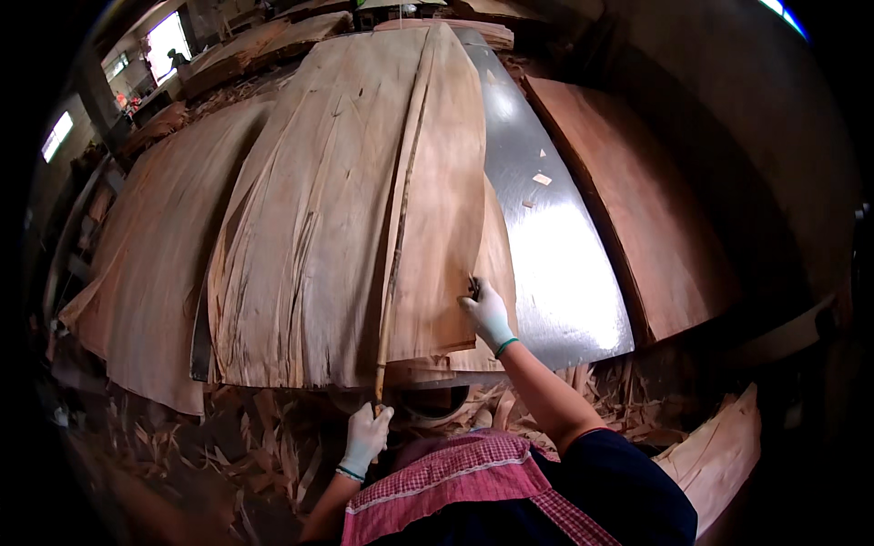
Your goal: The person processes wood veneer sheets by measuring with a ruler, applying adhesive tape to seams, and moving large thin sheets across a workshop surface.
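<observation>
Grip of the left hand point(366, 435), gloved in white at 7 o'clock, is clamped on the lower end of a long thin stick point(397, 246); the right hand point(488, 311), at 4 o'clock just off the middle, has its grip closed on a small dark tool point(473, 288) (its shape is hard to make out behind the fingers).

From 9 o'clock, a stack of wood sheets point(173, 246) sags over its support with a ragged near edge, while a bright window point(168, 45) glares at 10 o'clock. Wood scraps point(264, 446) litter the floor at 7 o'clock, fading into shadow.

Next comes the wide veneer sheet point(319, 191), filling the middle toward 11 o'clock, split and frayed along its left side. The stick lies lengthwise on it, running up toward 12 o'clock and hiding a thin line of wood. The right hand is over the sheet's right edge, partly covering it.

Bare metal table point(583, 282) gives open room from 1 to 4 o'clock, with small pale flakes point(542, 179) on it and glare masking its surface. Beyond, a reddish stack point(637, 200) stands at 2 o'clock, and a loose pale sheet point(719, 455) at 4 o'clock is partly covered by the dark sleeve point(628, 491).
</observation>
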`<action>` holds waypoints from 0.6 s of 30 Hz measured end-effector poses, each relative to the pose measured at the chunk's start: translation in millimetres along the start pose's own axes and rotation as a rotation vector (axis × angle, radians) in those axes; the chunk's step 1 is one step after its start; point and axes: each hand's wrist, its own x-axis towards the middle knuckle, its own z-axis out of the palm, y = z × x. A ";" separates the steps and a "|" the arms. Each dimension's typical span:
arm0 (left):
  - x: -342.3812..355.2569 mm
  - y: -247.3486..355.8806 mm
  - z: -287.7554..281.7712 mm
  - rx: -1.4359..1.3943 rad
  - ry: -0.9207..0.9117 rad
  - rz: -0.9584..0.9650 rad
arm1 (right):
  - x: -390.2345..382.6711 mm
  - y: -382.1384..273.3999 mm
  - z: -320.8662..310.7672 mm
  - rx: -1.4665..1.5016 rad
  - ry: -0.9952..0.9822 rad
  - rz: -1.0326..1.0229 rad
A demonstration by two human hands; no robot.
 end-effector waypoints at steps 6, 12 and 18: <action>35.0 -25.8 4.5 0.385 0.033 0.134 | 15.8 -107.3 27.9 -0.143 -0.113 -0.215; 63.6 -35.7 15.6 0.172 -0.111 -0.044 | 40.4 -133.8 137.0 -0.471 -0.358 -0.405; 55.6 -5.7 29.3 -0.105 -0.148 -0.076 | 40.0 -125.2 150.5 -0.635 -0.604 -0.352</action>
